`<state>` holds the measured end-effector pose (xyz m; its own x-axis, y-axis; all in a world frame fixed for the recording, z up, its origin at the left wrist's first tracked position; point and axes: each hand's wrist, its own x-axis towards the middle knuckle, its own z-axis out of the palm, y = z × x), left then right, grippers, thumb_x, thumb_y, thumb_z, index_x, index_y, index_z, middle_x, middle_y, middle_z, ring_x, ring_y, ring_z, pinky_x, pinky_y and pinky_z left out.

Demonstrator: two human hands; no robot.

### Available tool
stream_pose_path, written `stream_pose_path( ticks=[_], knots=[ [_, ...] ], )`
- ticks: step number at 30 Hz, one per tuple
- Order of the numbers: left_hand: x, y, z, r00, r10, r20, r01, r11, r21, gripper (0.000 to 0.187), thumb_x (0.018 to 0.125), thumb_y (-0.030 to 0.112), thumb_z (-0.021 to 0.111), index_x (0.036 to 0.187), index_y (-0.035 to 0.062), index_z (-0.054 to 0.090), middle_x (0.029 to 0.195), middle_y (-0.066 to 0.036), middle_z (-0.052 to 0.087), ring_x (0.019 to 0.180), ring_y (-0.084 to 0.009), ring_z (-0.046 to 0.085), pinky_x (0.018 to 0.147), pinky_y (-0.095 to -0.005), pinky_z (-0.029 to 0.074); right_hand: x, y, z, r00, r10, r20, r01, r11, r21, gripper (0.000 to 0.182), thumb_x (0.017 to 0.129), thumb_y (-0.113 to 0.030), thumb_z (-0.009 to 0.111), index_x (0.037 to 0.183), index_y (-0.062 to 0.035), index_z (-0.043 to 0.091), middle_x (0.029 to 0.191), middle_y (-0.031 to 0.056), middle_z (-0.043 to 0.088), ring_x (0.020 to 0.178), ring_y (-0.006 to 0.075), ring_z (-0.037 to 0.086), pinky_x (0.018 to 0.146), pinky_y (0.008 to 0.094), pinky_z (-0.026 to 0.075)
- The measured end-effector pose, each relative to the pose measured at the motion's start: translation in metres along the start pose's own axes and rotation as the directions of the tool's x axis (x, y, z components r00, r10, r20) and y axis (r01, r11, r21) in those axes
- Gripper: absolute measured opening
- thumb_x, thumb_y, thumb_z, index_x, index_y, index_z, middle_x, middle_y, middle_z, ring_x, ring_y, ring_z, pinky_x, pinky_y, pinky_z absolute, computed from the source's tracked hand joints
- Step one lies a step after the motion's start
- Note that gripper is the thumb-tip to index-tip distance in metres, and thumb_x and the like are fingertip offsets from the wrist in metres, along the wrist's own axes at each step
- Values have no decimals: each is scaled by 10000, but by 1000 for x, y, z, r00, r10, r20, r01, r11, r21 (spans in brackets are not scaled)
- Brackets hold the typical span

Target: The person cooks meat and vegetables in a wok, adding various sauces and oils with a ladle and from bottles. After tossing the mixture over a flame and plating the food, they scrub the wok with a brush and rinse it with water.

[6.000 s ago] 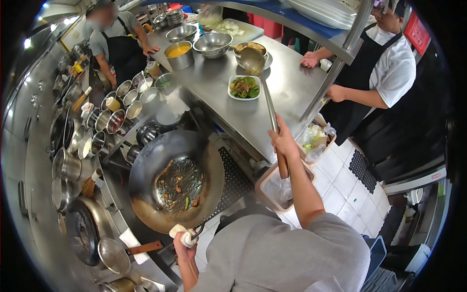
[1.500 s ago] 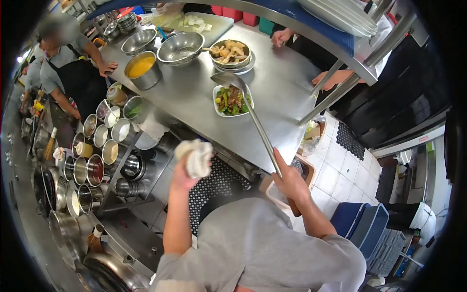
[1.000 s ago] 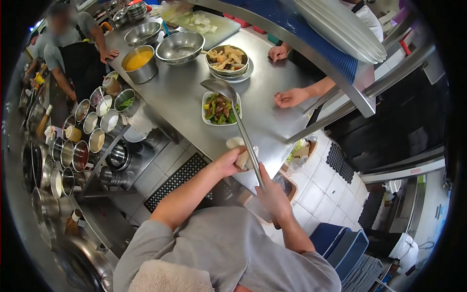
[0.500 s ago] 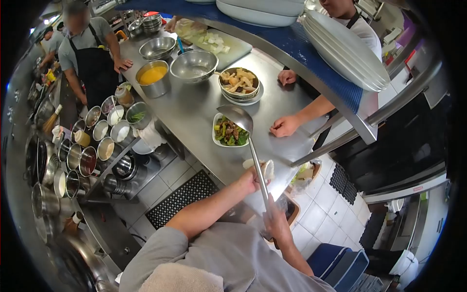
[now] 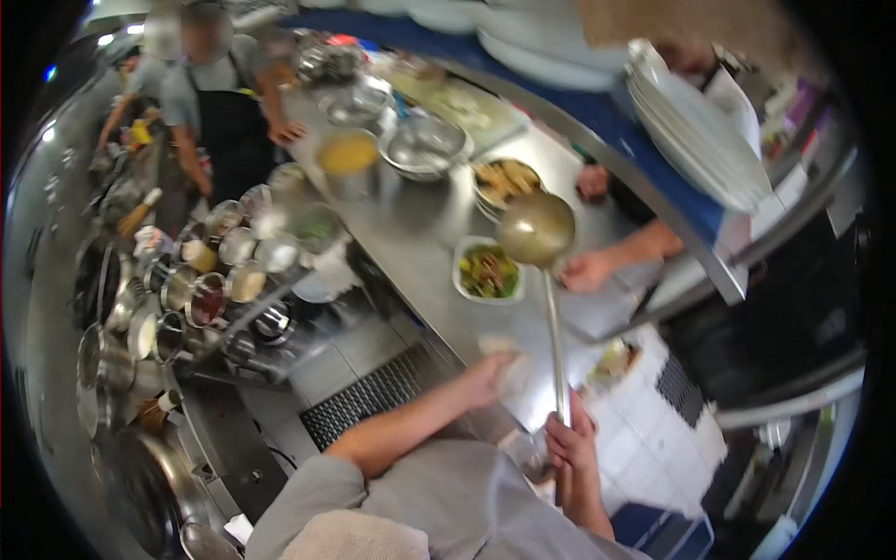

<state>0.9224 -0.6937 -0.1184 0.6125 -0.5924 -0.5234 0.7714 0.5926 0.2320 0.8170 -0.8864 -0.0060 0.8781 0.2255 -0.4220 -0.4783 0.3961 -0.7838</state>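
"Gripping the long-handled ladle (image 5: 538, 230) toward its near end, the right hand (image 5: 571, 437) is closed, fingers wrapped."

"Which way does the ladle lie?"

"Lengthwise, near to far, tipping slightly left. Its round head is the far end, seen between a white dish of greens (image 5: 490, 299) on the left and a co-worker's hand (image 5: 586, 271) on the right. Whether it touches anything, I cannot tell."

"And the left hand (image 5: 487, 375)?"

"Left of the handle, apart from it, folded on a pale cloth (image 5: 513, 375). Blur hides how tightly. The right hand is nearer the handle."

"What surface?"

"A shiny metal counter (image 5: 411, 252), with a bowl of pale golden food (image 5: 505, 177) beyond the dish. A blue-topped shelf (image 5: 597, 117) stacked with plates overhangs the far right; pale floor tiles (image 5: 621, 448) show at near right."
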Motion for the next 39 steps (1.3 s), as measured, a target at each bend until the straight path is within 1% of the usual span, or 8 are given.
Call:
stream_pose_path(
  ticks=[3, 11, 13, 20, 25, 29, 33, 39],
  knots=[
    [-42, 2, -64, 965, 118, 232, -101, 991, -83, 354, 966, 259, 493, 1240, 42, 544, 1158, -126, 632, 991, -244, 642, 797, -383, 546, 24, -11, -13, 939, 32, 343, -191, 877, 441, 729, 868, 58, 459, 1499, -200, 201, 680, 36, 382, 350, 41, 302, 270, 211, 260],
    [-260, 19, -192, 680, 628, 377, -382, 743, -549, 640, 835, 296, 660, 1393, 117, 404, 1316, -282, 454, 1096, -377, 569, 899, -426, 542, 90, 30, 122, 547, 342, 764, -723, 654, 224, 703, 883, 56, 428, 1499, -209, 216, 709, 59, 380, 381, 39, 331, 288, 201, 302],
    [-322, 1, -200, 587, 808, 37, -714, 539, -446, 563, 893, 305, 584, 1400, 135, 407, 1378, -187, 453, 1193, -394, 502, 863, -396, 551, 115, 50, 193, 343, 433, 834, -836, 545, 61, 697, 892, 51, 405, 1505, -210, 202, 720, 61, 378, 389, 38, 330, 291, 202, 308],
    [-455, -104, -268, 164, 923, -348, -893, -12, -450, 591, 878, 316, 561, 1355, -1, 413, 1313, -248, 489, 1178, -356, 519, 957, -460, 454, 102, 174, 406, -190, 602, 776, -936, 128, -329, 692, 912, 1, 351, 1527, -196, 102, 759, 40, 351, 429, 63, 377, 306, 206, 339],
    [-494, -164, -265, -43, 713, -699, -705, -518, -485, 573, 799, 360, 590, 1270, 43, 514, 1168, -205, 545, 1076, -316, 550, 924, -427, 473, 46, 250, 591, -510, 472, 719, -766, 131, -630, 510, 939, -15, 426, 1436, -53, 317, 793, 40, 435, 433, 38, 363, 327, 186, 331],
    [-498, -191, -290, -100, 691, -716, -641, -595, -484, 552, 825, 407, 569, 1241, 48, 517, 1082, -209, 566, 919, -308, 569, 772, -398, 504, -47, 309, 708, -416, 650, 636, -755, 143, -640, 398, 948, -68, 488, 1335, -23, 411, 822, 30, 432, 523, 61, 401, 397, 209, 385],
    [-512, -197, -286, -323, 652, -686, -830, -544, -126, 612, 795, 468, 601, 1252, 83, 470, 912, -139, 515, 707, -209, 476, 625, -327, 413, -33, 410, 742, -675, 495, 547, -541, 172, -823, 367, 955, -78, 479, 1315, -11, 458, 778, 21, 440, 507, 40, 379, 398, 182, 361],
    [-549, -169, -296, -459, 340, -821, -662, -747, 62, 573, 809, 526, 587, 1149, 71, 511, 818, -103, 488, 668, -187, 451, 602, -308, 382, -74, 587, 961, -518, 700, 491, 517, 714, -472, 154, 808, -74, 638, 772, -13, 502, 540, 81, 538, 428, 190, 532, 417, 350, 435]
  ],
)
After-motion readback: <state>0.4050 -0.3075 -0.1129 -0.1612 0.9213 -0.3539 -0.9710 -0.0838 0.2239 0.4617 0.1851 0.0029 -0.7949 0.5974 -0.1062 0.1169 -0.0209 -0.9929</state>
